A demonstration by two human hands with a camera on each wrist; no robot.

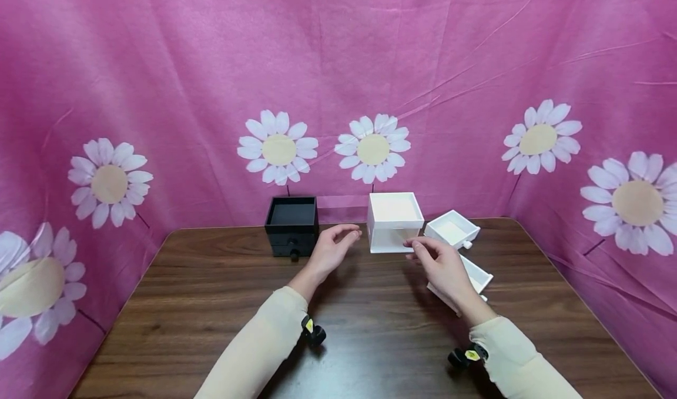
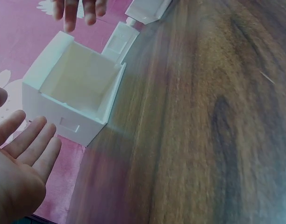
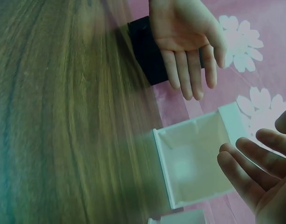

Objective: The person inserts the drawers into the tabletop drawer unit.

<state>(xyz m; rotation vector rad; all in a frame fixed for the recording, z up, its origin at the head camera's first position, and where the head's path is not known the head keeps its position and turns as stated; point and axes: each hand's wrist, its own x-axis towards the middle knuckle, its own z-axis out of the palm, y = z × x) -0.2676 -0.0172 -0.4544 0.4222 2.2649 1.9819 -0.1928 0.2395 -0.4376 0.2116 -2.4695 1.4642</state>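
Note:
A white box (image 1: 395,223) with an open front stands near the back edge of the table; its hollow inside shows in both wrist views. My left hand (image 1: 333,247) hovers just left of it, fingers loosely bent and holding nothing. On the box's other side my right hand (image 1: 438,261) is raised near its front right corner, also with nothing in it. Two white drawers lie to the right: one drawer (image 1: 452,228) beside the box, and another drawer (image 1: 478,274) partly hidden behind my right hand and wrist.
A black box (image 1: 292,227) with a small drawer and round knob stands left of my left hand. The dark wooden table (image 1: 370,340) reaches to a pink curtain (image 1: 317,64) printed with daisies at the back and sides. Each wrist wears a black strap-on camera.

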